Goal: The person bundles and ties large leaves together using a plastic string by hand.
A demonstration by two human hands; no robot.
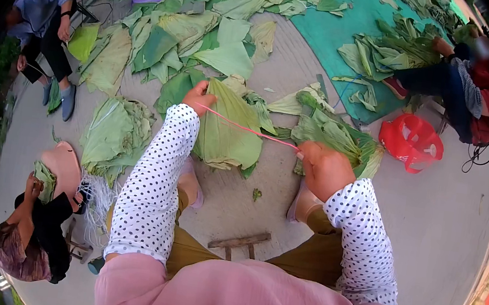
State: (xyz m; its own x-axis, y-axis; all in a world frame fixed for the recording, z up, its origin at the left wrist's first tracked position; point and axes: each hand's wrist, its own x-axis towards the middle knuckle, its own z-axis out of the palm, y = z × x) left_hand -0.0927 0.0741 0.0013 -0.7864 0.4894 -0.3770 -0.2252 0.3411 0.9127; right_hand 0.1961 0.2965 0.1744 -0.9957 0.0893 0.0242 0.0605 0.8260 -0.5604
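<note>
A thin pink string (247,129) is stretched between my two hands, running slightly down to the right. My left hand (198,97) is closed on its left end, at the upper left edge of a bundle of large green leaves (231,132). My right hand (323,168) pinches the other end, in front of a second leaf bundle (333,133). Both bundles are on the ground beyond my feet. White sleeves with dark dots cover my forearms.
Leaf piles (118,130) lie left and ahead, some on a green sheet (326,46). A red bag (409,143) stands at right, white strings (96,201) at left. Three people sit around, two left, one right. A small wooden stool (239,241) is between my legs.
</note>
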